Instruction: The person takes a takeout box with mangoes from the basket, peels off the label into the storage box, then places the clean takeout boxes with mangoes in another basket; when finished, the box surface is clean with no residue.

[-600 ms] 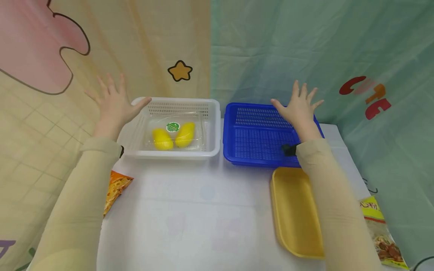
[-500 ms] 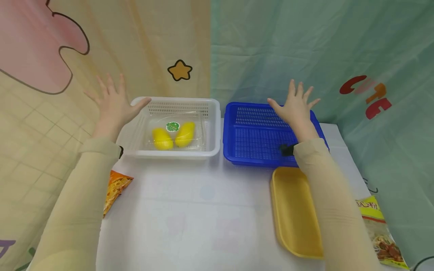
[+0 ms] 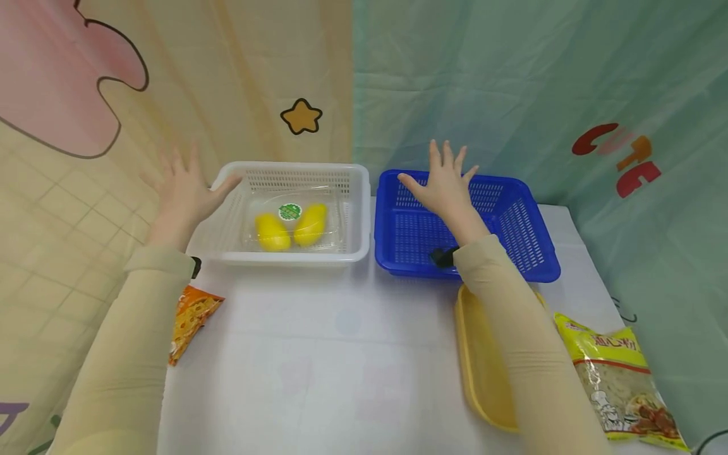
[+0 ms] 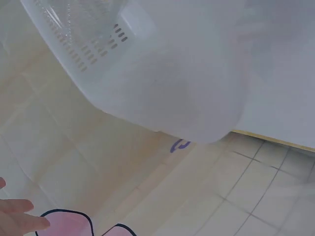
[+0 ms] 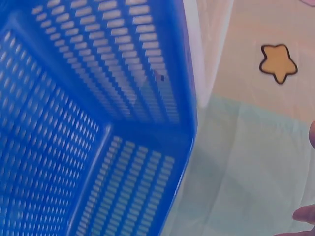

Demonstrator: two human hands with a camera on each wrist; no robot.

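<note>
My left hand (image 3: 183,196), fingers spread, hovers at the left end of the white basket (image 3: 296,258) and holds nothing. Inside that basket lies a clear plastic box (image 3: 335,218) with two yellow mangoes (image 3: 311,225) and a green round sticker. Over the blue basket (image 3: 392,227) my right hand (image 3: 448,189) is raised with its fingers spread, also holding nothing. In the left wrist view the white basket (image 4: 167,83) fills the top, with some fingertips (image 4: 22,216) at lower left. The right wrist view shows the blue basket (image 5: 118,123) close up.
A yellow tray (image 3: 483,360) lies in front of the blue basket, partly hidden by my right sleeve. To its right is a yellow-and-clear food packet (image 3: 620,379). An orange snack bag (image 3: 193,316) sits by my left forearm. A printed curtain (image 3: 409,82) hangs behind the table.
My right hand has moved left across the blue basket, uncovering its right end and more of the yellow packet. My left hand has shifted slightly down and left.
</note>
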